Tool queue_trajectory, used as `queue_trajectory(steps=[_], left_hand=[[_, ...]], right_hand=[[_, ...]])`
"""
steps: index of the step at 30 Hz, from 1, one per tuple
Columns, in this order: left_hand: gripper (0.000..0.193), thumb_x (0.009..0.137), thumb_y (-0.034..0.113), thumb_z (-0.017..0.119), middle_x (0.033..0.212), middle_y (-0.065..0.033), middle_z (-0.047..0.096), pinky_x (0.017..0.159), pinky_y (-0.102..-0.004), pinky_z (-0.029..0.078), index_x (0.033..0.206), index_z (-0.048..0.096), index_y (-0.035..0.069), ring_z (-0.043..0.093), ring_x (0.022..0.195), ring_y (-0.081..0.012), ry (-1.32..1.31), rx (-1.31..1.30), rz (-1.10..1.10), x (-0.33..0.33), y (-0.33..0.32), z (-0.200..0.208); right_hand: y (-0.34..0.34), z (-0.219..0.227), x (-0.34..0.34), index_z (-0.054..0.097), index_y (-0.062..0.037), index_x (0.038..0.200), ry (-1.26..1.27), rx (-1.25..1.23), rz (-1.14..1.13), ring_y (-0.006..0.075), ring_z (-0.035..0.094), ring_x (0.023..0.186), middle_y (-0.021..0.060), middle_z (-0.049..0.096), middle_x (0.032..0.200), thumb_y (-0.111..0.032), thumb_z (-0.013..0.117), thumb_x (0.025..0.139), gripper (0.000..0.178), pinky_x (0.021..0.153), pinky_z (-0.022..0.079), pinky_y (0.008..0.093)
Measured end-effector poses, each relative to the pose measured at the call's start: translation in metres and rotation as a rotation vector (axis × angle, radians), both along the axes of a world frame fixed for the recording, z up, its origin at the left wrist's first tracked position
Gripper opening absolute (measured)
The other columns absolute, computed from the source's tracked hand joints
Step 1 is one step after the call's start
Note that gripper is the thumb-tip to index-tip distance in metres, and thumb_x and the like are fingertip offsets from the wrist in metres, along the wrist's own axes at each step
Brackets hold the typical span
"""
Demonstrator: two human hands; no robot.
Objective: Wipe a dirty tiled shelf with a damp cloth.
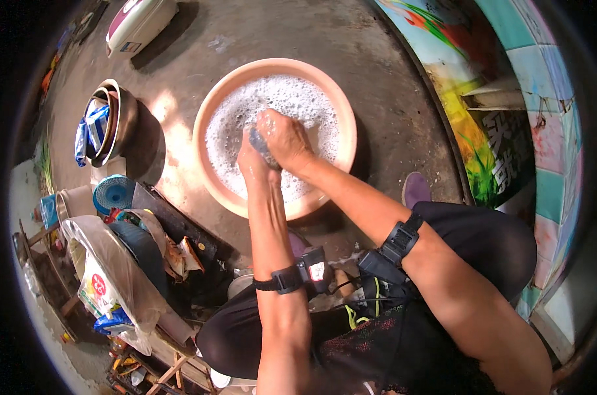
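A round pink-orange plastic basin (274, 66) stands on the floor before me, filled with water under white suds (288, 92). Over its middle, my left hand (254, 161) and my right hand (285, 139) are pressed together, fingers closed. A small wet grey-blue cloth (261, 145) shows bunched between them, partly hidden by the fingers. Foam clings to the knuckles. The right hand lies across the cloth from the right, and the left hand grips it from the left and below. Each forearm wears a black strap with a small device.
Nested metal pots (129, 125) with blue-white packets stand at the left. Behind them is a white and maroon appliance (140, 29). A blue round lattice piece (116, 194) and a plastic bag (124, 263) crowd the near left. A painted panel (473, 125) borders the right; my purple shoe (417, 189) is near.
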State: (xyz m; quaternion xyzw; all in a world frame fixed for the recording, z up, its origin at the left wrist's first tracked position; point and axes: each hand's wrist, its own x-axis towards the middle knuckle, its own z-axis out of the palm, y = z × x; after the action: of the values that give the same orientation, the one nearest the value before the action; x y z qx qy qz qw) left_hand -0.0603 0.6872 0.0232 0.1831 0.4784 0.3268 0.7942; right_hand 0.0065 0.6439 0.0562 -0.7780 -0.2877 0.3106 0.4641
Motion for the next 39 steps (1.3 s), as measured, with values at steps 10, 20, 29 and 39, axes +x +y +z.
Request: queue_trajectory(steps=[10, 20, 29, 39], left_hand=[[0.051, 0.089, 0.048, 0.031, 0.120, -0.0138, 0.043, 0.064, -0.0412, 0.044, 0.124, 0.039, 0.011, 0.048, 0.099, -0.0306, 0.389, -0.156, -0.099, -0.011, -0.001, -0.012], [0.041, 0.089, 0.043, 0.038, 0.089, -0.0160, 0.058, 0.058, -0.0442, 0.052, 0.100, 0.052, 0.006, 0.059, 0.074, -0.0305, -0.345, -0.310, -0.303, -0.069, 0.012, -0.037], [0.041, 0.086, 0.048, 0.042, 0.093, -0.0072, 0.058, 0.067, -0.0385, 0.049, 0.104, 0.052, 0.012, 0.058, 0.081, -0.0217, -0.171, -0.402, -0.170, -0.040, 0.008, -0.008], [0.061, 0.080, 0.065, 0.038, 0.108, -0.0107, 0.055, 0.070, -0.0430, 0.051, 0.117, 0.046, 0.017, 0.058, 0.090, -0.0264, -0.110, -0.074, -0.308, -0.038, 0.034, 0.055]], right_hand=[[-0.049, -0.105, 0.047, 0.058, -0.0065, 0.100, -0.107, -0.124, -0.381, 0.0303, 0.057, 0.080, 0.0145, 0.060, 0.080, -0.042, 0.054, 0.082, 0.040, 0.078, 0.042, 0.0414], [-0.015, -0.006, 0.003, 0.063, -0.0025, 0.091, 0.721, 0.021, 0.576, 0.0097, 0.056, 0.063, 0.0062, 0.061, 0.086, -0.011, 0.057, 0.074, 0.020, 0.047, 0.046, 0.0217], [0.005, -0.017, -0.003, 0.047, -0.0054, 0.122, 0.752, 0.033, 0.033, 0.0191, 0.043, 0.111, 0.0101, 0.046, 0.121, -0.046, 0.054, 0.083, 0.057, 0.094, 0.034, 0.0299], [0.033, 0.045, -0.018, 0.056, -0.0003, 0.088, 0.250, 0.425, 0.047, 0.0175, 0.056, 0.084, 0.0099, 0.060, 0.086, -0.022, 0.063, 0.075, 0.026, 0.078, 0.043, 0.0309]])
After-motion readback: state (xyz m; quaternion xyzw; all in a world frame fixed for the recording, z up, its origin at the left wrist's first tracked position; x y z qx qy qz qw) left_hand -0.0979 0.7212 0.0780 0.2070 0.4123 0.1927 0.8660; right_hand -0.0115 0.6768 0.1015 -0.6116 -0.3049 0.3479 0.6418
